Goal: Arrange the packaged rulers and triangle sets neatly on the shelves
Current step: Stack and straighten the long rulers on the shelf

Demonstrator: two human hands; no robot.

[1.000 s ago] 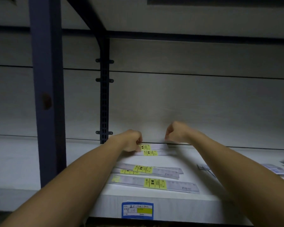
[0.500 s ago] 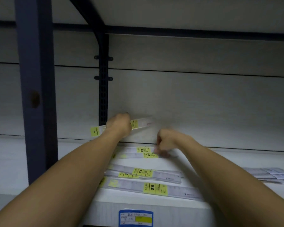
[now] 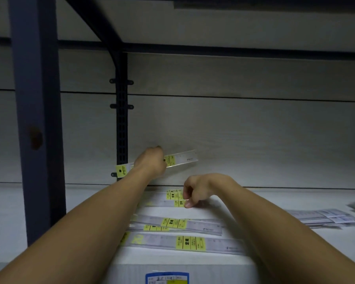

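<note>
My left hand (image 3: 151,161) grips a clear packaged ruler (image 3: 181,158) with yellow labels, lifted off the shelf and tilted up to the right near the back wall. My right hand (image 3: 197,189) pinches the top of a small pile of packaged rulers (image 3: 173,198) lying at the back of the white shelf (image 3: 275,238). Closer to me lie more packaged rulers (image 3: 174,223) in a loose pile. A single long packaged ruler (image 3: 190,243) lies near the front edge.
A dark blue upright post (image 3: 37,119) stands at the left, and a black slotted rail (image 3: 121,119) runs up the back wall. More packages (image 3: 326,218) lie at the right of the shelf. A blue price tag (image 3: 167,278) sits on the shelf's front edge.
My left hand has lifted one ruler from the back pile and raised it to the left. My right hand has dropped onto the back pile.
</note>
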